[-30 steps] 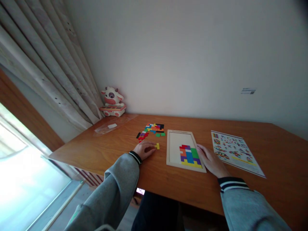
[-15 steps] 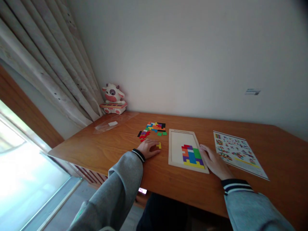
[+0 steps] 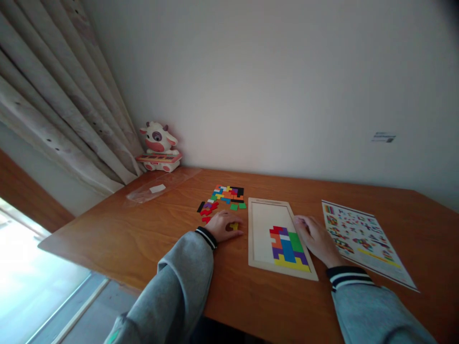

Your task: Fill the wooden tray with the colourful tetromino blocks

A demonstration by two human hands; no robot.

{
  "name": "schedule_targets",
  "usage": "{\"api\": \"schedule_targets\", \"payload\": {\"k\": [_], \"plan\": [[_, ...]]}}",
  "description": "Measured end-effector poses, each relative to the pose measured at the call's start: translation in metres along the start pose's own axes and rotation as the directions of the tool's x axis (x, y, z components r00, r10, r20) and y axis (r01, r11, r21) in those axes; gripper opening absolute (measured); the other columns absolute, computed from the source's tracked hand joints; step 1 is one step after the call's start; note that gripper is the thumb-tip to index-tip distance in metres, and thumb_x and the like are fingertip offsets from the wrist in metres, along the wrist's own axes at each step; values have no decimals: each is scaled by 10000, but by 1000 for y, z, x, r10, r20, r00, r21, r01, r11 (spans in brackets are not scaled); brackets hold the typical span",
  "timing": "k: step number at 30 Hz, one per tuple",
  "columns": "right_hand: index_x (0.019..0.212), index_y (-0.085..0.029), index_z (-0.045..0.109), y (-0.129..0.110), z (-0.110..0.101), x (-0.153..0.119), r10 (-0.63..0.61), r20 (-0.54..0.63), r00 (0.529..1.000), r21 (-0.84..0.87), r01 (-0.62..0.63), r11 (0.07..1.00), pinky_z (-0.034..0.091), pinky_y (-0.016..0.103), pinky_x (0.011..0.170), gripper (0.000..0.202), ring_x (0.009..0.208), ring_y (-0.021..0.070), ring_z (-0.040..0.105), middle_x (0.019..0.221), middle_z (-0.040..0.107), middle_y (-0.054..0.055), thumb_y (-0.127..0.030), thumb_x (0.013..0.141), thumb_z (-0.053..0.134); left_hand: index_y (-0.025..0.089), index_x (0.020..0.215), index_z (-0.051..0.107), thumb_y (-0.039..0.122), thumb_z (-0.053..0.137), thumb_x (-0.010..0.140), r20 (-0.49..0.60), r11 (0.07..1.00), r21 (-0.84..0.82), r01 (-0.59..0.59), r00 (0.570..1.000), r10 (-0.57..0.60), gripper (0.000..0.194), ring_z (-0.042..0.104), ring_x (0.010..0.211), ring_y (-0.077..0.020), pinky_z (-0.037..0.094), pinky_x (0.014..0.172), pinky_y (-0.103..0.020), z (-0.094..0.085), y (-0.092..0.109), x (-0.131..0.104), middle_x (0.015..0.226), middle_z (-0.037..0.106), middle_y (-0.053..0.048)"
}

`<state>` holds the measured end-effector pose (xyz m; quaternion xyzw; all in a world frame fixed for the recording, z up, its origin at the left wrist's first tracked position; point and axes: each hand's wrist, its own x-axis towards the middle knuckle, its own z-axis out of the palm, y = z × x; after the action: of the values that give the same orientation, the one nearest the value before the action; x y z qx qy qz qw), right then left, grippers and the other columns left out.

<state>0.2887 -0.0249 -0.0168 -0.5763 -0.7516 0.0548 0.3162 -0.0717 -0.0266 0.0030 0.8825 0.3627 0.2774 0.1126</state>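
Flat yellow piece between the spread thumb and fingers of your left grip

Judge the piece light, stiff and hard to break, with a smooth face that may slide on the table. Being so thin, it is best pinched by two opposite side edges rather than pressed from above. It lies just beyond the left edge of the tray, nearer the table's front edge than the loose pieces are. Your left grip is part-way open around it; you cannot tell here whether the fingertips touch it. Your right grip rests at the tray's right edge, and how far it closes there is hidden
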Motion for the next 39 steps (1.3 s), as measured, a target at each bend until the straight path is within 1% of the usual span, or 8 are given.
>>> {"api": "schedule_targets", "payload": {"k": [7,11,14,17,20,23,34,39], "plan": [[1256,-217,594,14,14,33,140,132,981,-46,-135,990,499,360,691,526,769,248,688,875,720,64,-555,965,314,218,1121,678,371,655,871,21,997,-80,-13,1000,15,294,667,983,-198,507,913,-320,-1,-4,4,1060,736,-42],[1258,-200,604,15,17,33,104,114,988,-95,-94,991,462,338,614,528,679,229,652,759,682,36,-550,941,368,222,1140,666,382,628,887,-28,1000,-3,-26,999,26,302,632,1077,-220,485,973,-365,-5,-8,5,1160,698,-73],[1227,-174,626,13,15,29,52,98,994,-83,-43,996,458,332,624,505,680,217,634,735,669,38,-507,941,377,237,1176,652,430,601,897,-122,982,159,104,989,-85,343,558,1201,-285,423,1047,-468,-11,-16,4,1295,622,-103],[1211,-176,628,11,11,27,34,78,996,-66,-29,997,473,340,663,482,710,220,640,758,682,46,-489,943,378,240,1285,584,581,609,844,-234,890,299,343,931,-280,558,451,1306,-377,354,1072,-575,-14,-26,0,1419,511,-143],[1103,-197,663,14,7,25,144,-47,989,-55,-146,988,491,369,747,460,804,238,668,878,724,81,-519,937,380,228,1360,513,693,550,819,-306,752,376,542,838,-451,714,371,1356,-433,302,1076,-621,-11,-34,-6,1505,403,-167],[1032,-187,671,18,3,19,304,-135,943,-27,-310,950,500,373,747,481,820,248,687,914,741,110,-535,940,352,219,1386,485,724,466,843,-280,688,417,594,804,-524,742,354,1370,-433,275,1088,-616,-7,-39,-9,1518,383,-170],[950,-230,658,-15,-16,-10,394,-118,912,-147,-408,901,422,307,523,436,629,231,688,700,724,73,-550,953,361,147,1341,513,642,461,885,-216,711,412,570,819,-532,675,406,1353,-389,300,1104,-587,-8,-43,-6,1458,447,-209],[965,-216,650,-22,-15,-12,204,-131,970,7,-205,979,491,318,647,375,715,221,691,805,739,75,-488,959,391,151,1297,530,584,525,872,-247,834,307,458,885,-395,607,487,1291,-328,379,1093,-508,-10,-46,-9,1391,513,-172]]}}
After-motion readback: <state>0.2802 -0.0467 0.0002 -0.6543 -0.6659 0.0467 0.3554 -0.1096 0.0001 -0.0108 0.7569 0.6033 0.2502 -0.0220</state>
